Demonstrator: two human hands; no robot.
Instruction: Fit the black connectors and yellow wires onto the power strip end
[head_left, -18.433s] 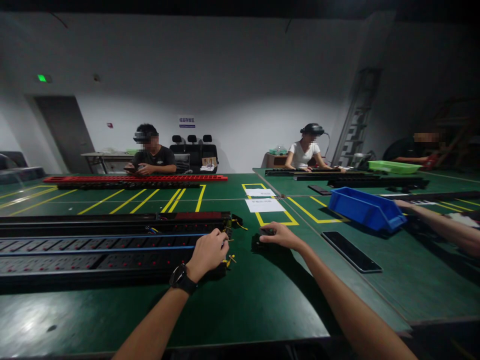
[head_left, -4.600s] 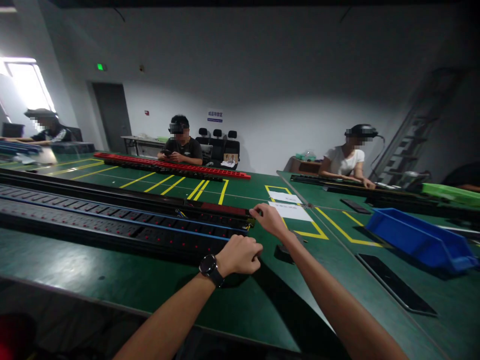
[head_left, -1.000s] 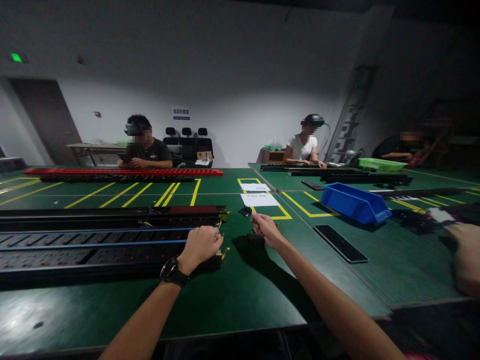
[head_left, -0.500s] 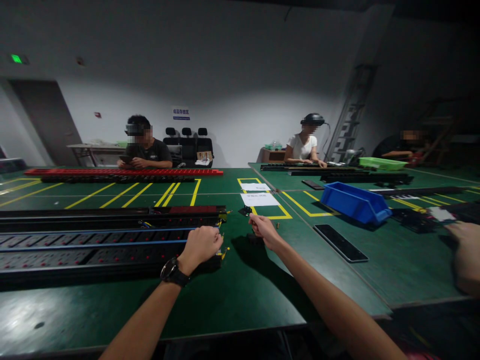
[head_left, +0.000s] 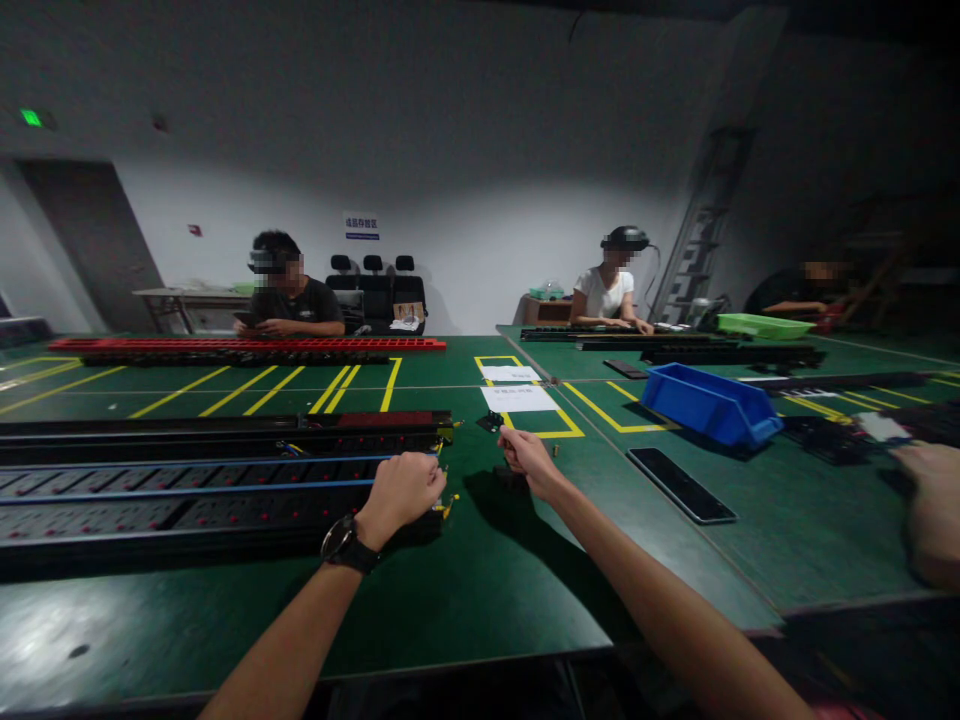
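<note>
- In the head view, the person's left hand (head_left: 409,487), wearing a black watch (head_left: 339,541), lies over the right end of a long black bar (head_left: 187,515). Its fingers are curled; their tips are hidden, so I cannot tell whether they grasp anything.
- The person's right hand (head_left: 531,465) is pinched at thumb and forefinger, well apart from the bar; I cannot make out anything between the fingertips.
- The black bar runs leftward from the left hand, with blue strips and red dots along it; a second bar (head_left: 225,432) lies just beyond.
- Just beyond the right hand's fingertips sits a small black part (head_left: 491,421); under them is a dark block (head_left: 511,479), and just right of them a tiny brass-coloured piece (head_left: 556,450).
- Farther right of that pinch are a phone (head_left: 681,485) and a blue bin (head_left: 712,405).
- I judge the work partway: the bar's long face looks filled, while yellow wires (head_left: 452,505) poke out beside the left hand and small pieces lie apart, unfitted.
</note>
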